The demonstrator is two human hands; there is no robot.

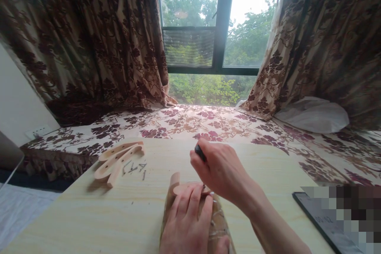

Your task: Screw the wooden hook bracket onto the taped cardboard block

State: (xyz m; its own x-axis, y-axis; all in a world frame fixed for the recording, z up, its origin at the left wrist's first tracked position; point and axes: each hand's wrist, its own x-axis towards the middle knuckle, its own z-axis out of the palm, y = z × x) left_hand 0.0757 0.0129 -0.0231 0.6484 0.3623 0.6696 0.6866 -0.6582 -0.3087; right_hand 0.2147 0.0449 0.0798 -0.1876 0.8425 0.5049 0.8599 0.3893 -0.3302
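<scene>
Left hand, spread at six o'clock, pressed the wooden piece onto a wrapped block, apparently steadying it. Apart, at its one o'clock, the right hand clenched a black-handled tool, seemingly for control. Metal fasteners lay at ten o'clock.

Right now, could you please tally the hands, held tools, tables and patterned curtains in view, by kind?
Hands: 2 (left hand, right hand)
Held tools: 1 (black-handled tool)
Tables: 1 (pale table)
Patterned curtains: 2 (left curtain, right curtain)
Total: 6
</scene>
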